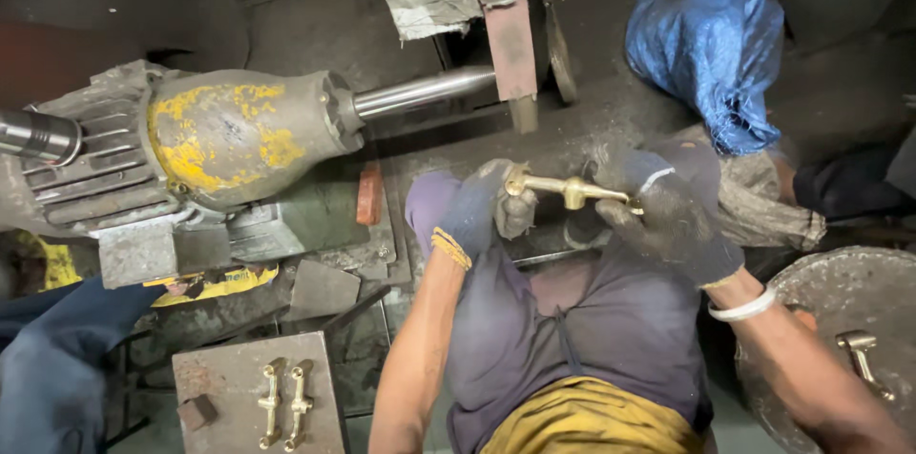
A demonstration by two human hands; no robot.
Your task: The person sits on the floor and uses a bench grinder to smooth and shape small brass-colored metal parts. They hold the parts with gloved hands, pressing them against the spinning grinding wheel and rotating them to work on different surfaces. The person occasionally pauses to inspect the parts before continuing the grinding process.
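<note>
Motor [229, 134] and its steel shaft [425, 92] block the way ahead-left of the hands. Red bracket [512, 49] hangs just beyond the brass fitting [571, 190]. Blue bag [711, 49] crowds upper right. Open dark floor between shaft and fitting. Round drum [840, 320] closes off right.

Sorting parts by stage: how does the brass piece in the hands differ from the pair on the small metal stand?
The held brass piece lies crosswise, gripped at both ends by the gloved left hand and right hand; the brass pair lies lengthwise, side by side, untouched on the metal stand. The held piece is up near the motor's shaft; the pair sits lower left. All look like the same yellow fitting.
</note>
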